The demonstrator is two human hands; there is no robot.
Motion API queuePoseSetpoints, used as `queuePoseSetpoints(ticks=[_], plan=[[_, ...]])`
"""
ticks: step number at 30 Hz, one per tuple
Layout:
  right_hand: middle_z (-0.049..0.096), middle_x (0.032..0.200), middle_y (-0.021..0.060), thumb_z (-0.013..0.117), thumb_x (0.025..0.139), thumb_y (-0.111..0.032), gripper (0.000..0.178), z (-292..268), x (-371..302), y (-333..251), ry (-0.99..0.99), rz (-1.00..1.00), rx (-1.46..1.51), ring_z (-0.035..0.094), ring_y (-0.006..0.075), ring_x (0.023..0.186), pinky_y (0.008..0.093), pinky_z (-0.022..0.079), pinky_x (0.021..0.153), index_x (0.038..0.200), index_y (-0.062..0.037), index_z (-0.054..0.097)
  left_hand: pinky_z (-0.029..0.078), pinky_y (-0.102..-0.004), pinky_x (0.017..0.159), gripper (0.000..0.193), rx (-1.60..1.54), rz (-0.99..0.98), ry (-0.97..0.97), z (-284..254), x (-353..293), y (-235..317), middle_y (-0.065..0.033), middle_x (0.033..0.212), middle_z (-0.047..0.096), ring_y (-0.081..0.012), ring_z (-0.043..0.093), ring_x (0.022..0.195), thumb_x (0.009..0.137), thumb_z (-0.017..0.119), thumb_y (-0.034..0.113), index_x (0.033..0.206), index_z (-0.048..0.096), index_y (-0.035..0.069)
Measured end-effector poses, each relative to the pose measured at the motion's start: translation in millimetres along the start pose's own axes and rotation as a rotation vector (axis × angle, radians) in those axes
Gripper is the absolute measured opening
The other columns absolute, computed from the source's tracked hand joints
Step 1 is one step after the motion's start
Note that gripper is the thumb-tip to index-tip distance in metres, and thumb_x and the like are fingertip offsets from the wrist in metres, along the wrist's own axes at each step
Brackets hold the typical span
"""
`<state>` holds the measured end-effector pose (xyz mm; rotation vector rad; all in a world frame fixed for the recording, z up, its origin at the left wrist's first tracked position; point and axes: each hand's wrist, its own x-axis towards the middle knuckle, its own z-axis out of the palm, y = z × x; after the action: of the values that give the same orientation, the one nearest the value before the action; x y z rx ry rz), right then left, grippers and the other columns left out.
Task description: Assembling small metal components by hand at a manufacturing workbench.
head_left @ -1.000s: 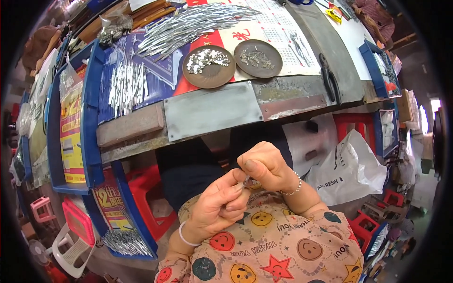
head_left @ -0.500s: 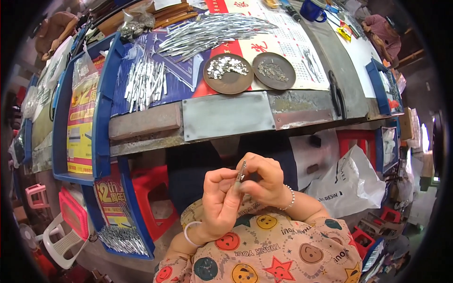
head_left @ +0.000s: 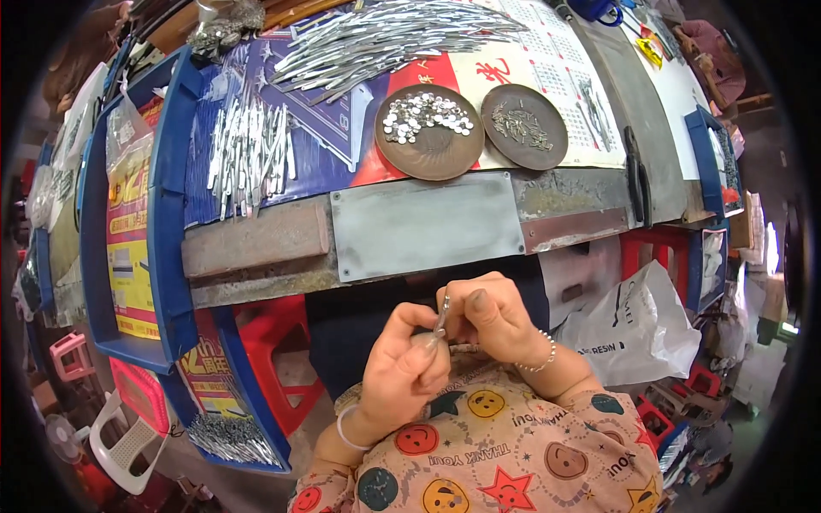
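Two bare hands (head_left: 402, 372), one slim metal piece (head_left: 442, 318). Brown round dishes (head_left: 432, 161): two. Metal strip heaps (head_left: 389, 47): two, strips honestly way too many to tally. Also one black-handled tool (head_left: 635, 175), one printed white bag (head_left: 637, 329), one beaded bracelet (head_left: 546, 352).

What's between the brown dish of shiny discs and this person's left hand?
In the head view, a pale metal plate, then dark trousers, lie between the dish and the left hand.
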<state>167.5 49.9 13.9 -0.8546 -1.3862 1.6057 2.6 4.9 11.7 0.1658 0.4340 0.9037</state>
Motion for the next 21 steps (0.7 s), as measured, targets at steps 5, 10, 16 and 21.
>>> queuePoseSetpoints(ticks=[5,10,16,21], plan=[[0.058,0.064,0.0051,0.039,0.1,-0.034,0.047,-21.0,9.7,-3.6,0.015,0.116,-0.082,0.053,0.0126,0.055,0.0247,0.043,0.052,0.07,-0.0004,0.052,0.021,-0.0184,0.039,0.021,-0.315,-0.322,-0.061,-13.5,16.2,11.0,0.0021,0.059,0.036,-0.0038,0.023,0.041,0.097,0.043,0.018,0.114,0.046,0.006],[0.06,0.068,0.0073,0.047,0.097,-0.022,0.032,-32.5,18.3,-9.7,-0.02,0.015,-0.304,0.059,0.0216,0.06,0.0279,0.047,0.058,0.076,0.0,0.055,0.022,-0.0183,0.039,0.018,-0.406,-0.367,-0.08,-16.8,29.4,15.6,0.0014,0.06,0.038,-0.0037,0.025,0.041,0.098,0.04,0.015,0.11,0.049,0.005],[0.052,0.067,0.0098,0.052,0.093,-0.017,0.024,-44.2,15.4,-8.7,0.142,-0.063,-0.399,0.053,0.0259,0.056,0.031,0.042,0.052,0.076,-0.0004,0.054,0.03,-0.0185,0.045,0.017,0.119,-0.137,0.221,4.6,31.4,32.2,-0.0025,0.07,0.048,-0.0066,0.036,0.048,0.098,0.043,0.015,0.107,0.051,0.004],[0.05,0.063,0.0087,0.053,0.092,-0.019,0.026,-50.6,16.1,9.5,0.231,-0.184,-0.481,0.05,0.0242,0.051,0.0307,0.039,0.047,0.072,-0.0019,0.053,0.041,-0.0193,0.064,0.009,0.908,0.51,0.388,2.1,41.6,75.7,-0.0012,0.085,0.05,-0.0062,0.049,0.072,0.092,0.051,0.002,0.1,0.053,-0.001]])
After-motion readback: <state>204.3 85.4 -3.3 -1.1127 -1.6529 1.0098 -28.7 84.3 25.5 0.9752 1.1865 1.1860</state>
